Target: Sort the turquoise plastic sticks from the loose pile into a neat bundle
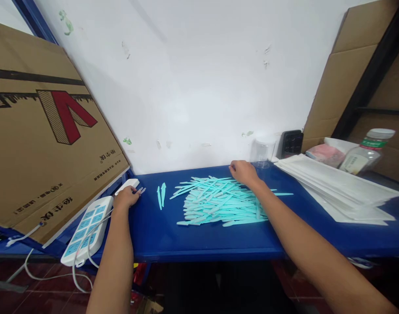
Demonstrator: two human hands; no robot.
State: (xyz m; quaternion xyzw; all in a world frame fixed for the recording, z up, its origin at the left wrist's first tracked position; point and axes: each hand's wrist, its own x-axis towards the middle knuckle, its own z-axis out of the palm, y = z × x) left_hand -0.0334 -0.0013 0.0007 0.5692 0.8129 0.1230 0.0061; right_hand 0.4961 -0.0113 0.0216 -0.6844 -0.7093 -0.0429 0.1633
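Observation:
A heap of thin turquoise plastic sticks lies in the middle of the blue table. My right hand rests palm down on the far edge of the heap, fingers curled over a few sticks. Two separate turquoise sticks lie side by side left of the heap. My left hand sits at the table's left edge, fingers stretched out flat, next to a small white object.
A white power strip with cords hangs off the left edge. A large cardboard sheet leans at the left. At the right lie a stack of white sleeves, a clear cup, a plastic bottle and a dark device.

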